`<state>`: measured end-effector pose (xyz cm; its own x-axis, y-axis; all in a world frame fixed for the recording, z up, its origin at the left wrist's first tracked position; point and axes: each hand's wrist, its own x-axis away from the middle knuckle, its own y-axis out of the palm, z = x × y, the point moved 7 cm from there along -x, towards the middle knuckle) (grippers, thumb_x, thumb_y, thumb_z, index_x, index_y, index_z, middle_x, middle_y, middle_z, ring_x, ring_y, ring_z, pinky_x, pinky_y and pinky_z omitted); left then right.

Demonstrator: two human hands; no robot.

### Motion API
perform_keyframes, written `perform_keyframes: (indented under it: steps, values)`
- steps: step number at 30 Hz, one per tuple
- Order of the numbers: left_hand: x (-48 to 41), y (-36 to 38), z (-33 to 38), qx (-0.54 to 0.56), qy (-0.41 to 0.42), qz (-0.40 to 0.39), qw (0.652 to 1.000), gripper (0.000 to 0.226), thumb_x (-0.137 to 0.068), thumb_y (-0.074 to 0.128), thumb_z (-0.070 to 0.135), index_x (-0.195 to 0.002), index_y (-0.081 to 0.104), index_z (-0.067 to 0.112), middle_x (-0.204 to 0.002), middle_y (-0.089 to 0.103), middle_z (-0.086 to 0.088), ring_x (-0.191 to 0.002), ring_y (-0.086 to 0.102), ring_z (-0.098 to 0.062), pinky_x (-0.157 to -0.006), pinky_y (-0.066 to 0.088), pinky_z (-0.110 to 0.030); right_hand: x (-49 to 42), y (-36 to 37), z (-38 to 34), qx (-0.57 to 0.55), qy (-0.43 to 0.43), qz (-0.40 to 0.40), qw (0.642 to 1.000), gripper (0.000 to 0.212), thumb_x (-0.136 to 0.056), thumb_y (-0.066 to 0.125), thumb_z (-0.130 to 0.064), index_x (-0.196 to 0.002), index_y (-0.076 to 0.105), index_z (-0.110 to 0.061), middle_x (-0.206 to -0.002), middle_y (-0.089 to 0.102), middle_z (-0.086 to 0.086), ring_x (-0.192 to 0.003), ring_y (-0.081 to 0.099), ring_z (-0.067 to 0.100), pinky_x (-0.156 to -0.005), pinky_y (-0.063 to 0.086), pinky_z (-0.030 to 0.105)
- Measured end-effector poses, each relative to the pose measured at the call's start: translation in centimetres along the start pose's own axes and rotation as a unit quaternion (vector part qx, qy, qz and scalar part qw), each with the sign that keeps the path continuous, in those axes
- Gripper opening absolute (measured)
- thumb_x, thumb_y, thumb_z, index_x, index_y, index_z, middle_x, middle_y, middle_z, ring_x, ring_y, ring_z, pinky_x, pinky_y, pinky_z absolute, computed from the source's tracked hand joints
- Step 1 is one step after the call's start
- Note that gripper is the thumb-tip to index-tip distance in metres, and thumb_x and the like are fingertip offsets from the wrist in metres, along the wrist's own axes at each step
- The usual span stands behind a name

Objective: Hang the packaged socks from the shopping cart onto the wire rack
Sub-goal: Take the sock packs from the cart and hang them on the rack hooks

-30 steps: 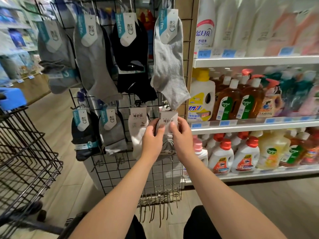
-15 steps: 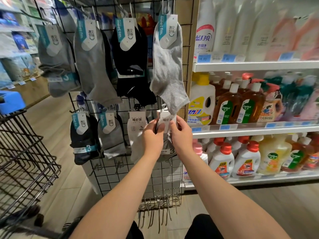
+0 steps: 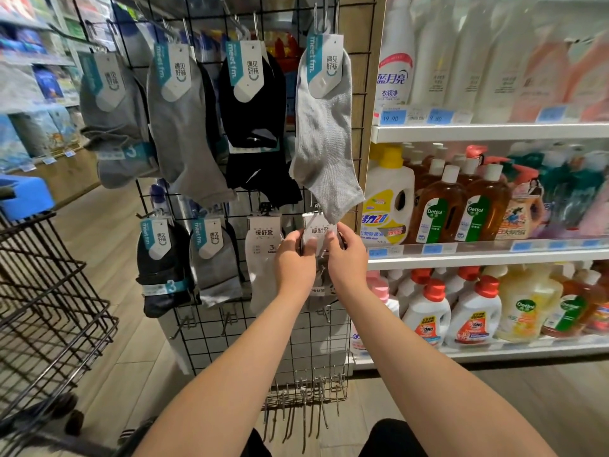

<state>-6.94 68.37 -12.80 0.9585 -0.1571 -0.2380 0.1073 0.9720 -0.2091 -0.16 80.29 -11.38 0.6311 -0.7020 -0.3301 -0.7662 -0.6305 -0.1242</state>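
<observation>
Two hands hold one sock pack at the wire rack.

The left hand (image 3: 294,258) and the right hand (image 3: 346,255) both pinch the white card of the sock pack (image 3: 319,231), at the right edge of the wire rack (image 3: 211,328), lower row. The top row has four hanging sock packs; the long grey sock (image 3: 324,133) dangles over the held card and hides its top. The lower row has three more packs left of the held one, the nearest a white pack (image 3: 265,258). A black shopping cart (image 3: 49,311) stands at the left. Shelves of soap bottles (image 3: 474,206) fill the right.
</observation>
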Motion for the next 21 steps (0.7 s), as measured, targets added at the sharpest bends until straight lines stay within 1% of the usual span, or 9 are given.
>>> perform_keyframes:
  steps: [2,3,5,7,10,13,18,19,21]
  values:
    - [-0.2,-0.2,-0.3,0.003,-0.007,0.0,1.0,0.037,-0.099,0.059,0.035,-0.133,0.059,0.021,-0.124,0.067,-0.003,-0.11,0.061,-0.019,-0.095,0.05,-0.035,-0.3,0.1,0.3,0.013,0.025,-0.009,1.0,0.036,-0.104,0.053,-0.024,-0.139,0.059,-0.02,-0.128,0.053,-0.001,-0.108,0.047,0.004,-0.095,0.035,0.017]
    - [-0.2,-0.3,-0.3,0.003,-0.007,0.0,1.0,0.038,-0.099,0.06,0.03,-0.135,0.058,0.018,-0.126,0.066,-0.005,-0.111,0.06,-0.019,-0.094,0.047,-0.031,-0.3,0.3,0.4,0.016,0.033,-0.011,0.999,0.039,-0.104,0.054,-0.024,-0.142,0.056,-0.018,-0.131,0.049,-0.001,-0.112,0.045,0.005,-0.099,0.034,0.018]
    - [-0.4,-0.5,-0.1,-0.016,0.01,0.009,1.0,0.043,-0.099,0.06,0.023,-0.141,0.054,0.013,-0.136,0.061,-0.008,-0.123,0.058,-0.023,-0.101,0.042,-0.027,-0.3,1.1,0.5,0.026,0.042,-0.026,0.998,0.049,-0.099,0.052,-0.036,-0.145,0.053,-0.019,-0.14,0.051,-0.003,-0.124,0.048,0.009,-0.114,0.038,0.032]
    - [-0.4,-0.5,0.0,-0.043,0.019,0.011,0.999,0.047,-0.101,0.057,0.024,-0.147,0.05,0.016,-0.145,0.054,-0.008,-0.132,0.052,-0.024,-0.103,0.035,-0.023,-0.4,2.2,1.7,0.036,0.052,-0.056,0.996,0.054,-0.095,0.049,-0.042,-0.145,0.052,-0.022,-0.141,0.058,-0.001,-0.128,0.055,0.015,-0.113,0.043,0.044]
    - [-0.7,-0.4,0.0,-0.094,0.023,0.001,0.995,0.045,-0.104,0.05,0.032,-0.147,0.051,0.021,-0.139,0.061,-0.009,-0.125,0.058,-0.027,-0.094,0.04,-0.026,0.3,2.2,1.5,0.03,0.056,-0.065,0.996,0.047,-0.102,0.051,-0.019,-0.149,0.048,-0.022,-0.14,0.061,0.0,-0.128,0.057,0.017,-0.11,0.044,0.036]
    - [-1.3,-0.2,0.3,-0.131,0.032,-0.026,0.99,0.043,-0.104,0.048,0.035,-0.146,0.053,0.023,-0.134,0.066,-0.005,-0.122,0.061,-0.027,-0.097,0.046,-0.034,0.3,1.6,1.4,0.055,0.036,-0.026,0.997,0.048,-0.102,0.051,-0.013,-0.15,0.049,-0.019,-0.143,0.057,0.003,-0.131,0.052,0.019,-0.104,0.035,0.023]
    - [-1.3,-0.3,-0.2,-0.082,0.005,-0.066,0.994,0.045,-0.102,0.053,0.033,-0.147,0.05,0.025,-0.142,0.06,-0.002,-0.13,0.056,-0.023,-0.108,0.045,-0.036,0.9,1.9,0.9,0.052,0.037,-0.003,0.998,0.052,-0.103,0.052,-0.014,-0.154,0.04,-0.012,-0.151,0.046,0.008,-0.139,0.042,0.021,-0.112,0.03,0.028]
    - [-0.9,-0.6,-0.1,-0.064,0.011,-0.068,0.996,0.046,-0.102,0.055,0.031,-0.147,0.05,0.025,-0.142,0.059,0.001,-0.13,0.055,-0.019,-0.107,0.046,-0.032,1.2,1.8,0.8,0.052,0.029,0.016,0.998,0.052,-0.102,0.053,-0.014,-0.153,0.042,-0.013,-0.15,0.044,0.008,-0.139,0.041,0.021,-0.114,0.03,0.029]
    - [0.1,-2.0,0.4,-0.008,0.042,-0.048,0.998,0.04,-0.102,0.056,0.021,-0.142,0.056,0.022,-0.134,0.06,0.009,-0.117,0.059,-0.005,-0.092,0.046,-0.01,2.1,1.5,0.3,0.06,0.008,0.068,0.996,0.046,-0.1,0.055,-0.015,-0.145,0.049,-0.016,-0.143,0.044,0.005,-0.135,0.037,0.019,-0.114,0.031,0.032]
